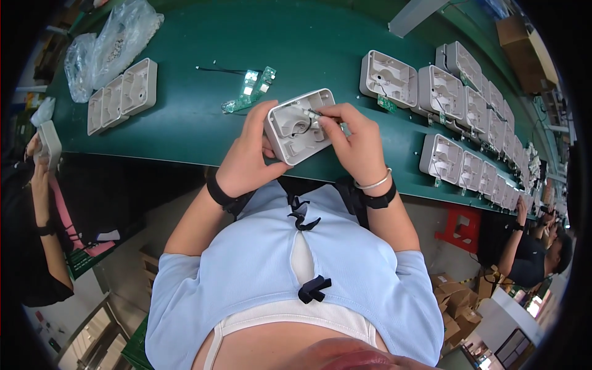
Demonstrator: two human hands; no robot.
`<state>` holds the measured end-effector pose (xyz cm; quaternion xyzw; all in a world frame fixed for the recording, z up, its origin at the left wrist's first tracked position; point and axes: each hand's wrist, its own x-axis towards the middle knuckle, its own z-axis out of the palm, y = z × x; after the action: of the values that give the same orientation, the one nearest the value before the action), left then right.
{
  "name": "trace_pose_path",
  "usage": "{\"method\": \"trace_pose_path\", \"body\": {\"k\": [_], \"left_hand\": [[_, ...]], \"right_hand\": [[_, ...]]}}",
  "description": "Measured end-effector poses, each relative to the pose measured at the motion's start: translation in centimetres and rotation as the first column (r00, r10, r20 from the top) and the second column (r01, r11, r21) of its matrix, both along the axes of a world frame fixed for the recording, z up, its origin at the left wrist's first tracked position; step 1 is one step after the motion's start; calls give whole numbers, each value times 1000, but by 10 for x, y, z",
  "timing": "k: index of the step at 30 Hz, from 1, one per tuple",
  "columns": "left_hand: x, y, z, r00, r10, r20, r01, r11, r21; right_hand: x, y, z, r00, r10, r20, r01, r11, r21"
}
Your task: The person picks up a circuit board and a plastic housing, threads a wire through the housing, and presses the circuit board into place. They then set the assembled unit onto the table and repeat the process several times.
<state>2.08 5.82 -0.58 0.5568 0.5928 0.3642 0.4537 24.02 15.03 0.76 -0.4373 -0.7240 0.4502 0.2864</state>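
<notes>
A light grey plastic housing (290,148), open side up and tilted toward me, is held above the front edge of the green table. My left hand (246,145) grips it by its left side, thumb along the near edge. Inside the housing, my right hand (353,132) pinches a small part with a black wire (301,131) near the right inner wall; the fingers partly hide the part. Beyond my left hand lie several green circuit boards (250,91) with black leads on the table.
Empty-looking grey housings (137,86) stand at the left beside clear plastic bags (117,46). Rows of housings (441,92) with boards and wires fill the right side. A metal post (414,17) rises at the back. Co-workers sit on both sides; one hand at left holds a housing (50,145).
</notes>
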Motion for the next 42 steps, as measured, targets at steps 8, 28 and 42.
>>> {"method": "trace_pose_path", "body": {"k": [8,28,42], "left_hand": [[-3,1,-28,987,-23,-157,68,955,288],[8,4,-36,979,-74,189,44,987,155],[-27,19,0,957,-147,-251,201,958,205]], "right_hand": [[18,-15,-3,966,210,-150,-206,978,37],[29,-16,-26,950,295,101,-312,910,274],[128,-41,-28,915,47,401,-293,760,580]]}}
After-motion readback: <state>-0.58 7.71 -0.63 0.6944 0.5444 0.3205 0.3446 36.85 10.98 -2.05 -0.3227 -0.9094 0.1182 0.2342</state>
